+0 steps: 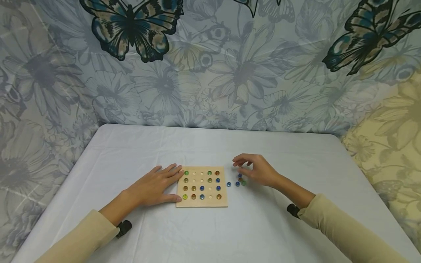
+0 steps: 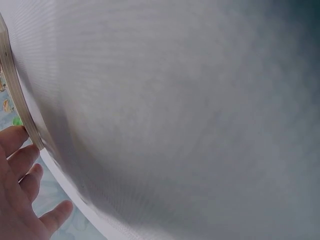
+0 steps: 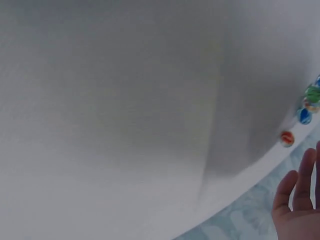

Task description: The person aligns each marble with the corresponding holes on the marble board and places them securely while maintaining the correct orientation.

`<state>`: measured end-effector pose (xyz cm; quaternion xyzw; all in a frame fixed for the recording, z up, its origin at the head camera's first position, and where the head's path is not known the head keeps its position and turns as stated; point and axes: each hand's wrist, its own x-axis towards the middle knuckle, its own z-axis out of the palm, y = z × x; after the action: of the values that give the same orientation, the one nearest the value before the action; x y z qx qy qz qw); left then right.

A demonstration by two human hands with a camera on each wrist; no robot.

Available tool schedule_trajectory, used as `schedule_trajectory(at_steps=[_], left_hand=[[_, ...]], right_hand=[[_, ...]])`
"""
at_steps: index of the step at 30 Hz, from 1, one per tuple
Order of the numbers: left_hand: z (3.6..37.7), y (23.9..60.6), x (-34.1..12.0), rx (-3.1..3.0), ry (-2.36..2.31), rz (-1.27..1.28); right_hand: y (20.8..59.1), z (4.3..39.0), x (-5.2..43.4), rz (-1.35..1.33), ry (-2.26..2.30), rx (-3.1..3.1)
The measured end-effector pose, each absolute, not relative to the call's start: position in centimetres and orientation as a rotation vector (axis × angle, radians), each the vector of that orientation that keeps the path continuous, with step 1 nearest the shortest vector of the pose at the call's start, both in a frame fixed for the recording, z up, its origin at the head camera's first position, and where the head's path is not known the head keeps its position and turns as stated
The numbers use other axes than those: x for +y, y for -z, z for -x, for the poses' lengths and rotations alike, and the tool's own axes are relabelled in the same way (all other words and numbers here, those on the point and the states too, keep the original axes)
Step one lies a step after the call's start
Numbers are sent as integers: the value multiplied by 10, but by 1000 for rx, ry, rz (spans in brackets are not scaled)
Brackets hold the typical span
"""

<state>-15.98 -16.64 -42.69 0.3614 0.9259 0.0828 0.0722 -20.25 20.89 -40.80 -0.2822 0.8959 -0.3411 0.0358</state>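
Note:
A light wooden board (image 1: 206,203) with rows of round hollows lies flat, green, amber, brown and blue marbles sitting in many of them. Several hollows in the middle columns hold nothing. My left hand (image 1: 152,189) rests at the board's left side, its spread fingertips and thumb touching that edge. To the right of the board is a loose group of marbles, among them a blue marble (image 1: 228,184) and a green marble (image 1: 243,182). My right hand (image 1: 258,171) hovers over this group, fingers loosely bent and thumb apart. In the right wrist view a red-orange marble (image 3: 287,139) lies near its fingers.
A white cloth (image 1: 158,233) covers the table under everything. Behind it hangs a grey-blue curtain (image 1: 204,91) printed with flowers and butterflies. Dark wrist devices (image 1: 124,229) show at both sleeve cuffs.

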Motion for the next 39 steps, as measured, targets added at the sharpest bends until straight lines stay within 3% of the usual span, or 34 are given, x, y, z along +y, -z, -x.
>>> schedule_trajectory(at_steps=[9,39], left_hand=[[160,428,-167,2783,-250,-1085],[160,428,-166,2785,-233,-1075]], right_hand=[[418,209,218,741,975,2747],[425,211,221,755,974,2758]])
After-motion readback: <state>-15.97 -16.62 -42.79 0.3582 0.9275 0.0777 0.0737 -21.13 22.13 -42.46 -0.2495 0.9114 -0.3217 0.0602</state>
